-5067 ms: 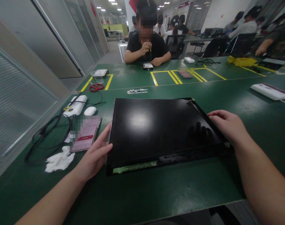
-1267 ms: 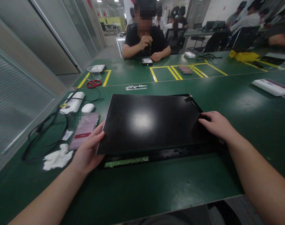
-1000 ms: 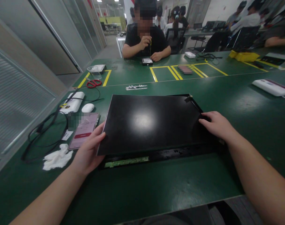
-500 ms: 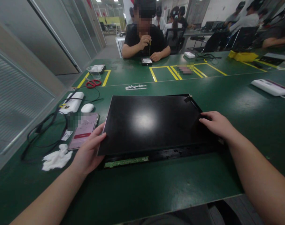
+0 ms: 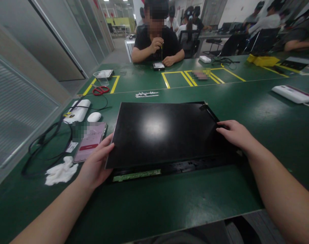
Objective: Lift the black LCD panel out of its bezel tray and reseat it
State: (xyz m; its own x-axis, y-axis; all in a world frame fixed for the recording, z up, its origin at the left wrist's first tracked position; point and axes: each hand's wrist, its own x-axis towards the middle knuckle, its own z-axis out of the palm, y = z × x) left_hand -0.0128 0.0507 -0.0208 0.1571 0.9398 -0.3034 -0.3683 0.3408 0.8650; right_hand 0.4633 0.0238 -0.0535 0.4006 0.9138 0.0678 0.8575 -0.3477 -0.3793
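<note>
A glossy black screen panel (image 5: 159, 132) lies over a black frame on the green table (image 5: 154, 200). A narrow green circuit strip (image 5: 136, 175) shows under the panel's near edge. My left hand (image 5: 95, 166) grips the panel's near left corner, thumb on top and fingers underneath. My right hand (image 5: 234, 134) rests on the panel's right edge with the fingers curled over it. The near left corner of the panel sits raised off the frame.
Left of the panel lie a phone (image 5: 89, 141), a white mouse (image 5: 94, 117), a white box (image 5: 78, 112), black cables (image 5: 44, 144) and a crumpled white cloth (image 5: 60, 171). Red scissors (image 5: 100, 90) lie further back. A person sits opposite at a small device (image 5: 158, 65). A white device (image 5: 291, 94) is at right.
Since five seconds ago the panel has slid left and its near left corner has lifted; my right hand moved onto the right edge. Over the last second almost nothing moves.
</note>
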